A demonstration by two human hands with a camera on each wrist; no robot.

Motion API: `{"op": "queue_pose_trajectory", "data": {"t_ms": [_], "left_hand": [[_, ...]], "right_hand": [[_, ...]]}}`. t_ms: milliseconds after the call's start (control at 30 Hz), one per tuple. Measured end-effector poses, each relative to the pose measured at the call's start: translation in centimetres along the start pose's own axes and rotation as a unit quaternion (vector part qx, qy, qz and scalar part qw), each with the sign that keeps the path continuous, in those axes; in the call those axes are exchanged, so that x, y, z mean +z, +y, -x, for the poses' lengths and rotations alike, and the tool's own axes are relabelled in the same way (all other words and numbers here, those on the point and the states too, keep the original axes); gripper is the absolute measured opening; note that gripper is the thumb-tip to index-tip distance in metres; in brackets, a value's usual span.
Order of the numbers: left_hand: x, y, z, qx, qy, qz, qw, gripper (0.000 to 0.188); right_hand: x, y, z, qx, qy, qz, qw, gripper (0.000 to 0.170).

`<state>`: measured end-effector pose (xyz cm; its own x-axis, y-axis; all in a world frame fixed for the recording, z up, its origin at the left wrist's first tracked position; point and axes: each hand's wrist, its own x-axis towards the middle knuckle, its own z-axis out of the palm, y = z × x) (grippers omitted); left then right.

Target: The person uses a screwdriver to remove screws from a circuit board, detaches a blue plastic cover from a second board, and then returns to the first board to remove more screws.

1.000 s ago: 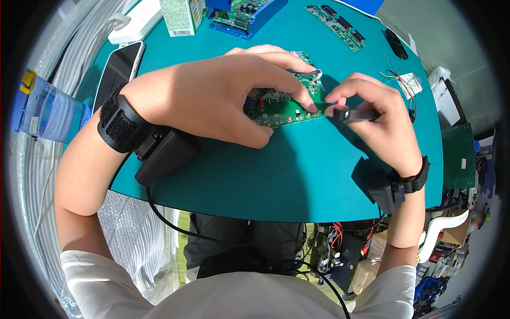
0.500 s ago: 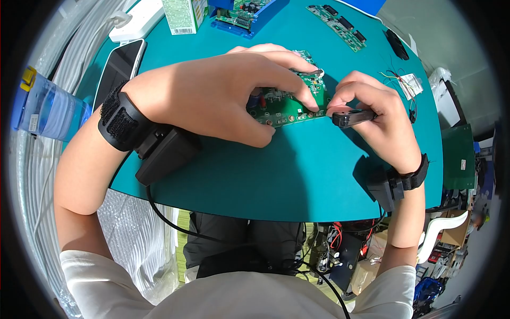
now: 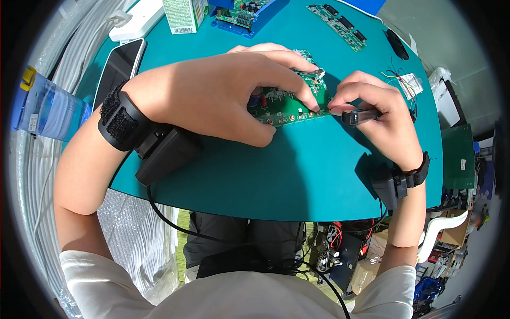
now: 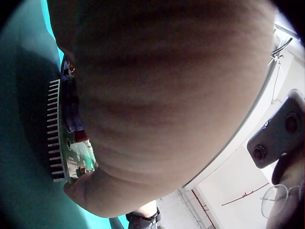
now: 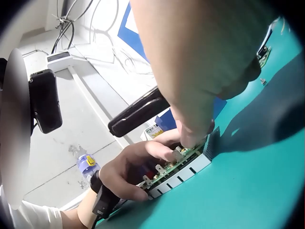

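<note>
A green circuit board (image 3: 289, 109) lies on the teal table, with a row of metal tabs along its near edge. In the right wrist view a finned heat sink (image 5: 183, 177) sits beneath it. The left hand (image 3: 212, 98) spans the board, thumb at its near edge and fingers on top, gripping it. At the board's right end the right hand (image 3: 380, 114) holds a black-handled tool (image 3: 360, 116), its fingers pinched near the board's corner. The tool's tip is hidden by the fingers. In the left wrist view the left hand (image 4: 167, 109) covers most of the board (image 4: 76, 157).
Behind the board stand a blue holder (image 3: 252, 26) with another board and a green-white carton (image 3: 182, 16). A phone (image 3: 119, 69) lies at left near a water bottle (image 3: 50, 109). A long board (image 3: 337, 25), a black object (image 3: 396, 44) and thin wires (image 3: 393, 78) are at the far right.
The black handle in the right hand has swung from pointing toward the camera to lying more sideways, and has shifted slightly right. The left hand and board have barely moved.
</note>
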<state>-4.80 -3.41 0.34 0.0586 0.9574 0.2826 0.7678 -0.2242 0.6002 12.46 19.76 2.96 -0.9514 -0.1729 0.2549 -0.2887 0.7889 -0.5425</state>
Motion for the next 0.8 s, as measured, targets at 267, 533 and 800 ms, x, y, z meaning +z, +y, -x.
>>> {"op": "queue_pose_trajectory", "data": {"t_ms": [267,533,800], "left_hand": [[0.0,0.2,-0.1,-0.002,-0.003,-0.01,1.0,0.057],[-0.1,0.3,-0.1,-0.013,-0.003,0.006,1.0,0.057],[0.0,0.3,0.0,-0.006,-0.001,-0.002,1.0,0.057]], "right_hand": [[-0.1,-0.2,0.1,0.025,-0.003,0.039,0.999,0.014],[0.0,0.3,0.0,-0.032,0.001,0.035,0.999,0.014],[-0.1,-0.8,-0.1,0.024,0.012,0.023,0.999,0.019]]}}
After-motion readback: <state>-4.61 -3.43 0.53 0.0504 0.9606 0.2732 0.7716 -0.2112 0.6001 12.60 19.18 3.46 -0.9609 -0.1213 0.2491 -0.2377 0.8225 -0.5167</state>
